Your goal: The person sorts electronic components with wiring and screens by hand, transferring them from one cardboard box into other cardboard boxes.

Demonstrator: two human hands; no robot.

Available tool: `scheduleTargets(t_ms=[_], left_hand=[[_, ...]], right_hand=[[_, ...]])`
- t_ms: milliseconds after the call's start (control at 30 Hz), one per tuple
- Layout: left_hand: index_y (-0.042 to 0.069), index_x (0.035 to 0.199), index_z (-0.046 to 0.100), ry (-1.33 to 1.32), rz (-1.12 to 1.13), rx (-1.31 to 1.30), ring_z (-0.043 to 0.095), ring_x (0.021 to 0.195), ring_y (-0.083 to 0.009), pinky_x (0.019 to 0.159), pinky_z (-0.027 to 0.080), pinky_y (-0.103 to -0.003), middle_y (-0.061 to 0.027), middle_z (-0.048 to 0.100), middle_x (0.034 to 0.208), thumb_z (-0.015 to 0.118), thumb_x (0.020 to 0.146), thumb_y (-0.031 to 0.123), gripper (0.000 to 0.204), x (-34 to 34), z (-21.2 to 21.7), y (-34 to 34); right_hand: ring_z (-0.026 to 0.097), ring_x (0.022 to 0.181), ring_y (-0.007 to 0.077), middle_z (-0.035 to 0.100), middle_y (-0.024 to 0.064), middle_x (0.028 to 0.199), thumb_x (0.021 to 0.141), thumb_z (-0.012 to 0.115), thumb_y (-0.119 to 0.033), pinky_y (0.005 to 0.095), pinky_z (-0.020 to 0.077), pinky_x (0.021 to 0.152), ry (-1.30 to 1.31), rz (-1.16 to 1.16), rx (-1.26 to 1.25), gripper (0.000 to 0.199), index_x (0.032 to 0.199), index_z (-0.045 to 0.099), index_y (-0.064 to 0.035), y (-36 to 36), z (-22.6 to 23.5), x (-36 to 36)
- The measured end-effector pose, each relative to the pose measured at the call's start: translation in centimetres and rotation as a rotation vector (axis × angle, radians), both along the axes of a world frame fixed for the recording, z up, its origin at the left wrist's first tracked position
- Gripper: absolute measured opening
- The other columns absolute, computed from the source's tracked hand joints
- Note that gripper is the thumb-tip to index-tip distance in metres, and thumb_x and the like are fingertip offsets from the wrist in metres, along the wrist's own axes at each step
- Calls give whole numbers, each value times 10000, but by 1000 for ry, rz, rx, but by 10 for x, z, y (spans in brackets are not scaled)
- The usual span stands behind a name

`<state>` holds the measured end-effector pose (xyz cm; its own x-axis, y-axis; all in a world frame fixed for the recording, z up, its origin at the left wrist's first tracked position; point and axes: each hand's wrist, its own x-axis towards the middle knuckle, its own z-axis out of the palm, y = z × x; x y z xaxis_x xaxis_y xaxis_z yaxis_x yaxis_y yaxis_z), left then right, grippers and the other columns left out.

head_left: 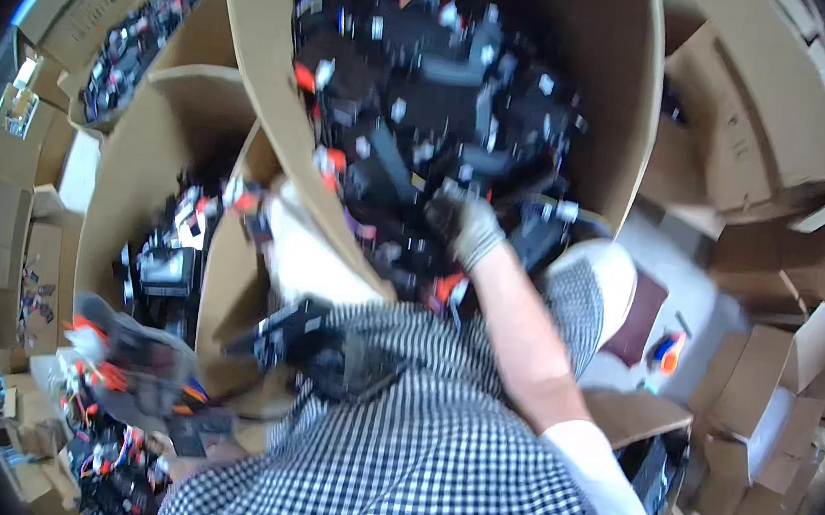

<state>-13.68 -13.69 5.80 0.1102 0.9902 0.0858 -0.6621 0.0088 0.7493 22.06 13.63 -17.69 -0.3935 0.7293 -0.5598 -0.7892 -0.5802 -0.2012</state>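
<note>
My right hand (466,228), in a pale glove with dark fingertips, reaches down into a large cardboard box (640,100). It touches or hovers just over a heap of black plastic parts (442,70) with white and orange bits among them. Its fingers are curled and blurred, and whatever they may grip is hidden. At the lower left, my left hand (146,355) is a greyish smear of motion beside orange and dark pieces. I cannot make out its fingers. A black object (352,357) lies against the checked apron at my lap.
Left of the large box stands a cardboard box (173,92) with dark parts in it. Another filled box (148,49) is farther back. Loose parts (123,474) are heaped at the lower left. Flattened and open cartons (784,266) crowd the right, beside a pale floor patch (711,289).
</note>
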Motion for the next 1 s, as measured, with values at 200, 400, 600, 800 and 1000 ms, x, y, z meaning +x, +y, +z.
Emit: scheduleTargets(t_ms=[200, 400, 600, 800, 1000], left_hand=[[20, 874, 524, -141, -4, 143, 539, 556, -226, 485, 382, -325, -110, 597, 745, 484, 925, 385, 370, 56, -43, 35], [-20, 864, 531, -29, 2, -288, 580, 605, -275, 549, 450, -381, -167, 592, 738, 604, 808, 102, 153, 67, -45, 61], [18, 1069, 588, 497, -214, -351, 619, 853, -200, 749, 508, -330, -108, 633, 1003, 598, 850, 172, 268, 92, -98, 96], [29, 1086, 586, 752, -268, -63, 610, 888, -219, 790, 490, -345, -103, 632, 1018, 580, 865, 200, 280, 101, -83, 97], [41, 1107, 585, 999, -347, 286, 600, 929, -243, 840, 468, -363, -96, 631, 1036, 558, 883, 234, 296, 125, -66, 89]], right_hand=[[490, 567, 122, 548, -35, 775, 926, 523, -250, 231, 391, 468, -55, -323, 69, 102, 884, 541, -159, -32, -13, -56], [353, 475, 77, 464, -39, 651, 965, 441, -290, 222, 329, 468, 144, -259, 348, 178, 930, 539, -145, -75, 48, 4], [394, 496, 69, 436, -40, 626, 935, 527, -308, 244, 376, 497, 13, -209, 307, 193, 875, 526, -124, -112, 74, 17], [432, 574, 74, 466, -16, 691, 841, 678, -289, 214, 369, 497, 50, -73, 502, 224, 817, 535, -117, -142, 130, 15], [458, 562, 104, 516, 33, 694, 831, 662, -368, 244, 375, 503, -23, -12, 800, 337, 844, 573, -43, -153, 170, 16]])
